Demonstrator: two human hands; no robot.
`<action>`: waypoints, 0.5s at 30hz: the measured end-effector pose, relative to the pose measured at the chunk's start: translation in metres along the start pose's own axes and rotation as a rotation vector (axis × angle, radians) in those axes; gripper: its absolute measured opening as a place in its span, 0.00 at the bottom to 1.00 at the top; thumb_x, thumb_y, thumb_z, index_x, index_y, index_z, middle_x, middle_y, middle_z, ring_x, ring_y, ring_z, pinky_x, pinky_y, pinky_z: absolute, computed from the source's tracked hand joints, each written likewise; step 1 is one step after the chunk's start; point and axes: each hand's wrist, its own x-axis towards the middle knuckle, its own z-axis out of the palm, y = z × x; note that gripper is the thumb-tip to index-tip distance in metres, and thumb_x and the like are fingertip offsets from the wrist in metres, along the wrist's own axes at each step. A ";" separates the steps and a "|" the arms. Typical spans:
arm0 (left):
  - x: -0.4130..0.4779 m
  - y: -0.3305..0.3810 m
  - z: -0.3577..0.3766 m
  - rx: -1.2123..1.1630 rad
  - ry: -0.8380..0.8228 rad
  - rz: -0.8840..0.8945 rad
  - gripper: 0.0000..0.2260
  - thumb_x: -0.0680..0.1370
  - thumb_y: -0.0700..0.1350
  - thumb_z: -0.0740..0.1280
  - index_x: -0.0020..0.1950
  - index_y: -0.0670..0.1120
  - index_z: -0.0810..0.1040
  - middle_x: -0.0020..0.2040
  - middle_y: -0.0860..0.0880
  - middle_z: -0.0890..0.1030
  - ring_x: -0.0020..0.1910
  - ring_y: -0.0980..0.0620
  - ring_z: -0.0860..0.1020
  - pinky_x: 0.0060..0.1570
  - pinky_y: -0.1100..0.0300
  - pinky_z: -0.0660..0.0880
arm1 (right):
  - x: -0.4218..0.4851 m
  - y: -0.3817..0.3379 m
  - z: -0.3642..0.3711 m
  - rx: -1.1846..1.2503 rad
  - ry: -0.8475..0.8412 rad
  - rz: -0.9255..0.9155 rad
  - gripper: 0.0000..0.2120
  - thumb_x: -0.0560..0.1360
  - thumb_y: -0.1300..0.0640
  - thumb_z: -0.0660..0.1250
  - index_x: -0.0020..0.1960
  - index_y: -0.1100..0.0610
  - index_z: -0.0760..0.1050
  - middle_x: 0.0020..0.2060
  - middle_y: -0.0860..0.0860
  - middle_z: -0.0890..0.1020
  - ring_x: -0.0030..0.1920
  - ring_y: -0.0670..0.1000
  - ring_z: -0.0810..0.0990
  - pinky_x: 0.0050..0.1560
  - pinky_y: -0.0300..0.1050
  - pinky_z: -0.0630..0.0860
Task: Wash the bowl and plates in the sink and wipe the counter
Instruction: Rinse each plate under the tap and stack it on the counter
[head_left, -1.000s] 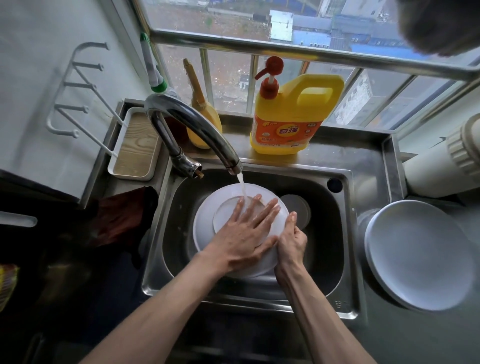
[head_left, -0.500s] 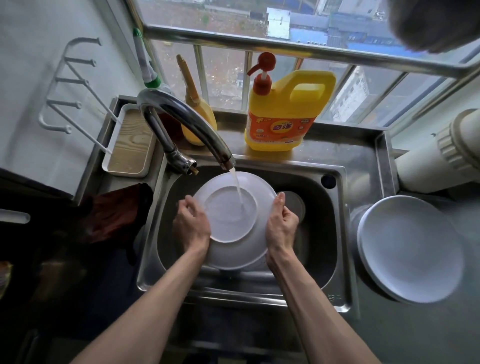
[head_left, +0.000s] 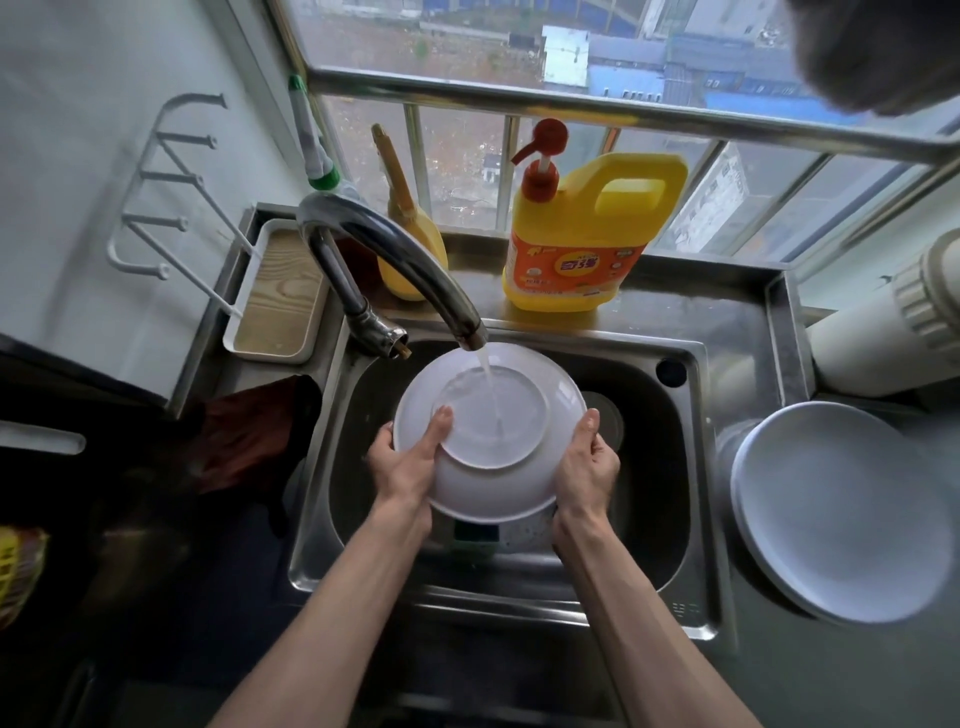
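Two bare hands are seen, the left hand (head_left: 410, 467) and the right hand (head_left: 589, 467). Each is carried on a forearm left uncovered as far as it is shown. The left forearm (head_left: 332, 613) and the right forearm (head_left: 639, 613) are shown lean, with tendon lines marked near the wrists. A dark, fuzzy, blurred mass (head_left: 878, 47) is caught above the desk's far right corner and may be the person's hair.

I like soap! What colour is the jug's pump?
The pump is red, clearest in the head view.
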 end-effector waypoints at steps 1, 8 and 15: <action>0.004 0.002 -0.003 0.020 -0.036 0.018 0.29 0.68 0.50 0.82 0.66 0.46 0.77 0.56 0.43 0.84 0.52 0.43 0.84 0.42 0.51 0.84 | 0.003 0.003 -0.003 -0.027 -0.026 -0.002 0.26 0.86 0.43 0.59 0.42 0.62 0.79 0.33 0.55 0.81 0.37 0.52 0.79 0.41 0.51 0.79; 0.023 0.015 -0.025 0.239 -0.307 -0.007 0.31 0.65 0.51 0.82 0.64 0.47 0.77 0.58 0.41 0.84 0.54 0.40 0.84 0.47 0.45 0.84 | 0.019 -0.003 -0.014 -0.216 -0.179 -0.002 0.15 0.75 0.42 0.76 0.50 0.54 0.84 0.43 0.53 0.88 0.45 0.55 0.87 0.47 0.56 0.86; 0.033 0.031 -0.036 0.400 -0.586 0.062 0.24 0.74 0.53 0.75 0.69 0.50 0.77 0.61 0.43 0.84 0.58 0.41 0.84 0.56 0.41 0.82 | 0.031 -0.020 -0.026 -0.297 -0.372 0.154 0.24 0.68 0.39 0.81 0.55 0.54 0.85 0.47 0.54 0.89 0.45 0.57 0.88 0.47 0.54 0.86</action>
